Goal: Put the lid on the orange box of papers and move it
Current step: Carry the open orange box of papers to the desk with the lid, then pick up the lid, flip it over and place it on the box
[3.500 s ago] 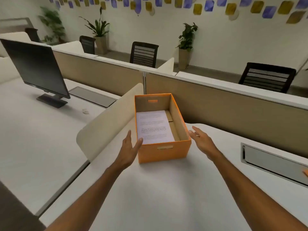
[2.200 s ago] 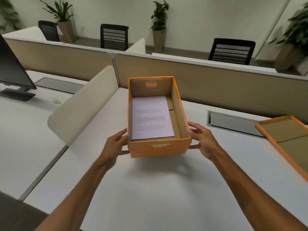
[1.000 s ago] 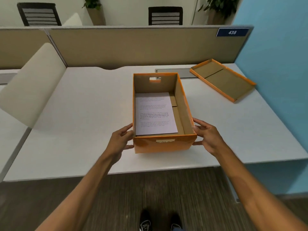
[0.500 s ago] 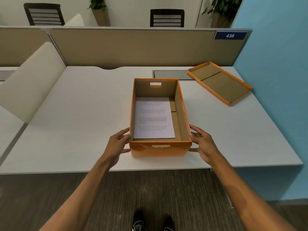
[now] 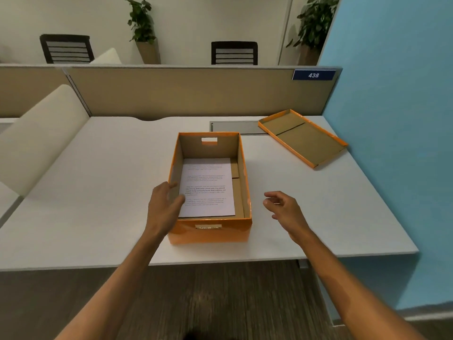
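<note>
— So, where is the orange box (image 5: 209, 231) at this moment?

— It stands on the worktop (image 5: 98, 192), near the front edge, with the papers (image 5: 208, 187) lying flat inside. It is open on top.

— And the lid (image 5: 302, 137)?

— Behind the box and to its right, well apart from it, upside down with the brown inside facing up. I think it lies so because it was only put aside.

— Do the hands hold something?

— No. The left hand (image 5: 164, 207) is at the left wall of the box, fingers spread, gripping nothing; whether it touches the wall I cannot tell. The right hand (image 5: 284, 209) is in the air to the right of the box, open and empty, probably ready to go for the lid.
</note>
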{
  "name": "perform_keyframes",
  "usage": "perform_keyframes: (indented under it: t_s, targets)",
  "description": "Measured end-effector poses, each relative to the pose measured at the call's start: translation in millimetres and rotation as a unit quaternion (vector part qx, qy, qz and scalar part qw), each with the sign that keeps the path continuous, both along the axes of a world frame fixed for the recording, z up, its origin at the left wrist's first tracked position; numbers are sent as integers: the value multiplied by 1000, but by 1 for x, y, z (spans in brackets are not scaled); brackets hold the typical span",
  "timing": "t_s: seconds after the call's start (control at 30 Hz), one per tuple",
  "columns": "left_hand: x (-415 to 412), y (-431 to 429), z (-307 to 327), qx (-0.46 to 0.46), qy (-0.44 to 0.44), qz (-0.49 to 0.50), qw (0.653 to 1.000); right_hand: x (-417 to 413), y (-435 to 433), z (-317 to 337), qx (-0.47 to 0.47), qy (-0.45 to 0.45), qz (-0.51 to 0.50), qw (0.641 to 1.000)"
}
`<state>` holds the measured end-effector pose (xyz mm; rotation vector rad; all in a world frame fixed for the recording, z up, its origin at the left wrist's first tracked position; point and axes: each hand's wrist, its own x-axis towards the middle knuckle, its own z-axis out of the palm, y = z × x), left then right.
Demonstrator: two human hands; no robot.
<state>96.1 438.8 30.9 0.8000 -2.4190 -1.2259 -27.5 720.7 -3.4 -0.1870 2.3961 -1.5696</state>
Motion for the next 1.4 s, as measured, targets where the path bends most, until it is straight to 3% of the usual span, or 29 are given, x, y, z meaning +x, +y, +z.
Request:
perform_keyframes:
  t_s: [0.17, 0.57, 0.87, 1.07, 1.4]
  targets:
    - [-28, 48, 26, -43, 48, -52, 997, -16, 27, 23, -1, 32, -1, 999]
    - [-150, 130, 43, 63, 113, -153, 980, -116, 76, 53, 0, 71, -87, 994]
    - [-260, 163, 36, 143, 82, -190, 968, -198, 106, 55, 31, 66, -155, 985]
    - [-314, 187, 13, 226, 17, -185, 956, -249, 129, 43, 49, 35, -181, 982]
    - [-394, 241, -53, 377, -94, -105, 916, -354, 188, 0, 100, -14, -186, 977]
